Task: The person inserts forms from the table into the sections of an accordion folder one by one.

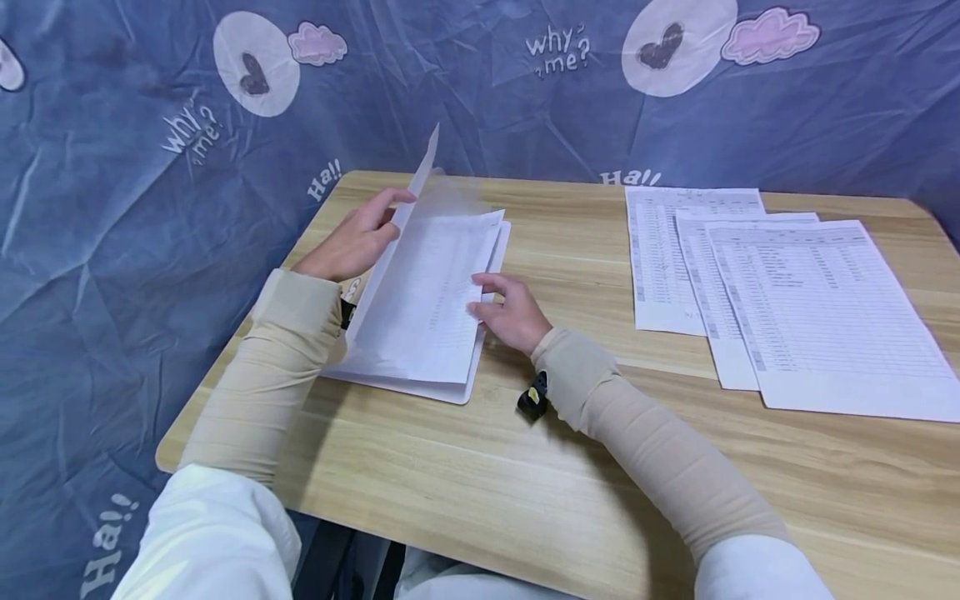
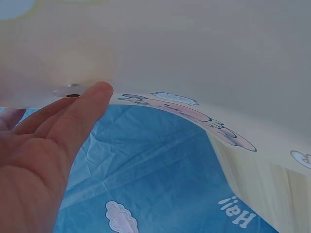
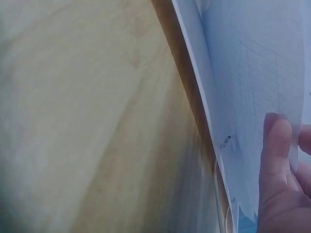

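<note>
Left hand [image 1: 352, 242], fingers [image 2: 87, 111] straight, props a white cartoon-printed cover [image 2: 204, 53]; right hand [image 1: 516, 315] pinches printed white paper [image 3: 267, 63]. Level handling should prevent creases.

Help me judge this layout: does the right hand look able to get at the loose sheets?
Probably yes, after letting go: the right hand pinches a page in the folder, but nothing visible blocks the table between it and the loose sheets.

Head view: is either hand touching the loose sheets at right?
No, the left hand and right hand are both at the folder, apart from those sheets.
</note>
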A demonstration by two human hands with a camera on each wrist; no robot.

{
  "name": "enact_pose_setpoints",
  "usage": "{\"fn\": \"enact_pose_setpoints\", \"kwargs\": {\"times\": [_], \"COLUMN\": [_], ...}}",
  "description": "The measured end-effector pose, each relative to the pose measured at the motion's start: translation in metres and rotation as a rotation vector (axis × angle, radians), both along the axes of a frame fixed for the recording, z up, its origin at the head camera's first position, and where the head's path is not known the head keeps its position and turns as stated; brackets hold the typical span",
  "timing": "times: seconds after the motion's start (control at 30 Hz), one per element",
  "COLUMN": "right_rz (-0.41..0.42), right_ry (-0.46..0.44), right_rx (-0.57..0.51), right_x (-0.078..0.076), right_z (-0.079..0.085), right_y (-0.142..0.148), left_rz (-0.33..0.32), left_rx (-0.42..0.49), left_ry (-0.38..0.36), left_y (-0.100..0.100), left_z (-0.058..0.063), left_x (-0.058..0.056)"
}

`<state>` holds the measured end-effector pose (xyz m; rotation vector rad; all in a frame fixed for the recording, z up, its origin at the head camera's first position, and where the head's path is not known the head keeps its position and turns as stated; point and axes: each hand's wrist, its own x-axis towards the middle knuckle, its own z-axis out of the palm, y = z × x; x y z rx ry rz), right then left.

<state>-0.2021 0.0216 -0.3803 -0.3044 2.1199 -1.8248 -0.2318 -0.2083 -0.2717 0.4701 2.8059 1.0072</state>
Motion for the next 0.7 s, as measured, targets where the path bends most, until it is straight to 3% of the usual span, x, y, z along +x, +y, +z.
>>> {"fn": "enact_pose_setpoints", "kwargs": {"times": [0.7], "right_rz": [0.022], "right_ry": [0.004], "right_rx": [-0.010], "right_x": [-0.004], "right_z": [0.001], "right_y": [-0.012], "left_rz": [0.007], "left_rx": [0.006], "left_ry": [-0.005], "left_y": [0.000], "left_z": [0.000], "left_x": [-0.001]}}
